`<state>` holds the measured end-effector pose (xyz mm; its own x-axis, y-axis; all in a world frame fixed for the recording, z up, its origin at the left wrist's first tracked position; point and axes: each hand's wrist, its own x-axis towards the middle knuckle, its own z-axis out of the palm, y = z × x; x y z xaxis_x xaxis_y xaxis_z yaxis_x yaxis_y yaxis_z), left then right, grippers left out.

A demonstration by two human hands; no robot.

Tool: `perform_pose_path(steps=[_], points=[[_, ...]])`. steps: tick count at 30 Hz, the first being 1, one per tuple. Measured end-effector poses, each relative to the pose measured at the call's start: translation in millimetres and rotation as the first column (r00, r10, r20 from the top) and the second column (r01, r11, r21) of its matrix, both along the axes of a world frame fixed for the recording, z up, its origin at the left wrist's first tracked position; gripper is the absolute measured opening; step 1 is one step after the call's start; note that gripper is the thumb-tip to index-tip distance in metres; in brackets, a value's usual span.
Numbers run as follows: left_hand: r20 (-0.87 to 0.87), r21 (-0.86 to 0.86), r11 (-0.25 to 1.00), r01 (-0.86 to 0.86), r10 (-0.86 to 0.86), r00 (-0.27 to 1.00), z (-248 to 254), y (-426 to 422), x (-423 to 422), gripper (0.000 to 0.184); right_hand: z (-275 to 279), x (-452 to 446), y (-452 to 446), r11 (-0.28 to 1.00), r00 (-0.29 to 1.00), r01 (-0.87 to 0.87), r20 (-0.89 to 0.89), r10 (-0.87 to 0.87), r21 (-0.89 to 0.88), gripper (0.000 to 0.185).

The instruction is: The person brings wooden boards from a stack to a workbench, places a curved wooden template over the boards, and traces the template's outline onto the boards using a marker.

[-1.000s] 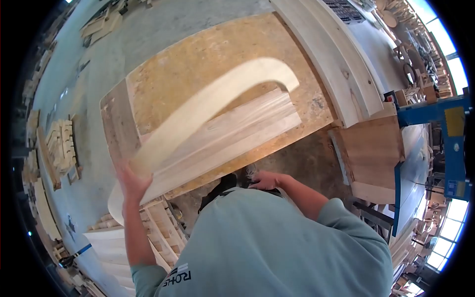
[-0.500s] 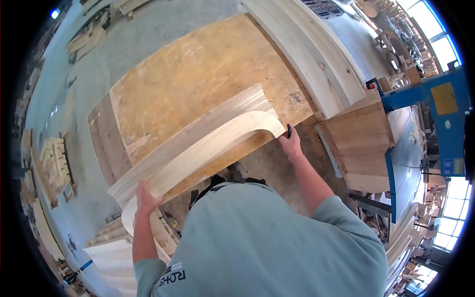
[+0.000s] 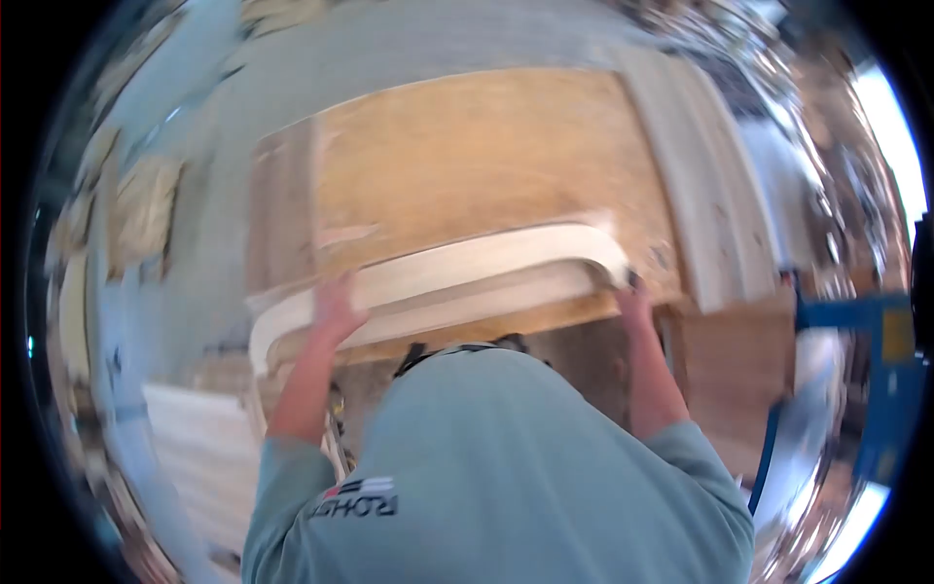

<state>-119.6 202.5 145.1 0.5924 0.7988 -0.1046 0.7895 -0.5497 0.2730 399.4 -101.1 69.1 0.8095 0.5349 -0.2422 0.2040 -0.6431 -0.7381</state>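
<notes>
A long pale wooden piece with curved ends [image 3: 467, 261] spans the space between my hands, above the near edge of a yellowish worktop. My left hand [image 3: 338, 313] grips it near its left end, where the wood bends down. My right hand [image 3: 635, 304] closes around the tip of its right end. A small dark object [image 3: 632, 279] shows at my right fingers; blur hides its kind. Under the curved piece, a pale wooden board [image 3: 486, 300] lies along the worktop's front.
The yellowish worktop [image 3: 486, 161] has a brown wooden strip [image 3: 282, 209] at its left and long planks [image 3: 696, 175] at its right. A blue machine frame [image 3: 880, 389] stands far right beside a wooden panel [image 3: 735, 355]. Stacked wood [image 3: 146, 214] sits on the floor at left.
The view has turned, so the worktop looks more level. The curved piece has swung with it and now covers part of the board beneath. Both hands keep their hold.
</notes>
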Motion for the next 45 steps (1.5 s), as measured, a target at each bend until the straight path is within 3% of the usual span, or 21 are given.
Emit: perform_pose_path(steps=[1, 2, 4, 6, 7, 11, 13, 15, 17, 19, 21, 22, 23, 24, 28, 31, 33, 36, 41, 43, 45], points=[[-0.005, -0.034, 0.999, -0.012, 0.011, 1.000, 7, 1, 2, 0.087, -5, -2, 0, 0.973, 0.997, 0.004, -0.081, 0.015, 0.232, 0.047], [-0.007, 0.066, 0.997, 0.035, -0.035, 0.999, -11, 7, -5, 0.087, -2, 5, 0, 0.991, 0.995, -0.093, -0.021, 0.096, 0.099, 0.051], [-0.108, 0.007, 1.000, -0.015, 0.016, 0.994, 4, 6, -1, 0.085, 16, 2, 5, 0.977, 0.978, -0.137, -0.134, 0.159, 0.165, 0.054], [-0.105, 0.058, 0.997, -0.042, 0.048, 0.993, 5, 5, -3, 0.084, -17, 24, 4, 0.967, 0.979, -0.184, -0.054, 0.197, 0.177, 0.057], [-0.106, 0.063, 0.994, -0.091, 0.098, 0.990, 4, 3, -5, 0.084, 3, 12, 7, 0.985, 0.971, -0.117, -0.195, 0.140, 0.126, 0.057], [0.024, 0.065, 0.977, -0.204, 0.203, 0.979, -5, -10, -9, 0.082, -10, 28, 3, 0.974, 0.971, -0.225, -0.077, 0.228, 0.040, 0.063], [0.082, 0.077, 0.958, -0.276, 0.270, 0.959, -13, -13, -20, 0.080, -15, 35, 5, 0.981, 0.981, -0.193, -0.015, 0.192, -0.011, 0.066], [0.282, 0.171, 0.831, -0.529, 0.473, 0.835, -25, -19, -50, 0.076, -9, 31, 10, 0.981, 0.982, -0.189, 0.025, 0.190, -0.031, 0.066], [0.354, 0.262, 0.614, -0.745, 0.657, 0.666, -34, -13, -98, 0.078, -9, 33, 9, 0.981, 0.977, -0.196, 0.083, 0.195, 0.004, 0.070], [0.379, 0.128, 0.428, -0.895, 0.812, 0.443, -19, -9, -154, 0.074, -2, 32, 13, 0.977, 0.973, -0.191, 0.111, 0.200, -0.090, 0.071], [0.313, 0.413, 0.290, -0.863, 0.845, 0.433, -42, -8, -204, 0.064, -1, 32, 14, 0.968, 0.970, -0.177, 0.136, 0.202, -0.179, 0.073], [0.313, 0.410, 0.292, -0.864, 0.845, 0.434, -30, -6, -213, 0.064, -6, 37, 14, 0.968, 0.974, -0.174, 0.111, 0.196, -0.182, 0.072], [0.231, -0.010, 0.371, -0.929, 0.904, 0.359, -5, -5, -220, 0.059, -12, 41, 13, 0.967, 0.978, -0.173, 0.084, 0.191, -0.185, 0.072], [0.114, -0.430, 0.340, -0.836, 0.939, 0.324, 8, -4, -225, 0.054, -18, 48, 14, 0.967, 0.978, -0.170, 0.085, 0.189, -0.188, 0.072], [0.107, -0.424, 0.408, -0.808, 0.909, 0.403, 0, 4, -241, 0.051, -10, 47, 16, 0.978, 0.985, -0.141, -0.119, 0.124, -0.151, 0.068], [0.057, -0.571, 0.346, -0.745, 0.922, 0.384, -13, 6, -254, 0.057, -10, 45, 16, 0.982, 0.987, -0.087, -0.152, 0.061, -0.168, 0.066], [0.203, -0.629, 0.366, -0.686, 0.929, 0.310, -21, 5, -257, 0.053, -1, 38, 20, 0.985, 0.982, -0.050, -0.188, 0.019, -0.163, 0.063], [0.161, -0.646, 0.363, -0.672, 0.925, 0.345, -36, 10, -266, 0.053, 16, 26, 22, 0.945, 0.990, -0.034, -0.142, -0.013, -0.325, 0.060], [0.146, -0.601, 0.340, -0.724, 0.936, 0.319, 1, 0, -241, 0.051, 3, 29, -5, 0.973, 0.985, -0.081, -0.166, 0.046, -0.214, 0.059], [0.089, -0.567, 0.328, -0.756, 0.936, 0.339, 12, -9, -236, 0.050, -9, 36, -24, 0.944, 0.993, -0.093, 0.041, 0.111, -0.315, 0.064], [0.124, -0.625, 0.328, -0.709, 0.938, 0.324, 15, -23, -236, 0.048, -4, 27, -37, 0.965, 0.996, -0.073, 0.027, 0.082, -0.253, 0.062]])
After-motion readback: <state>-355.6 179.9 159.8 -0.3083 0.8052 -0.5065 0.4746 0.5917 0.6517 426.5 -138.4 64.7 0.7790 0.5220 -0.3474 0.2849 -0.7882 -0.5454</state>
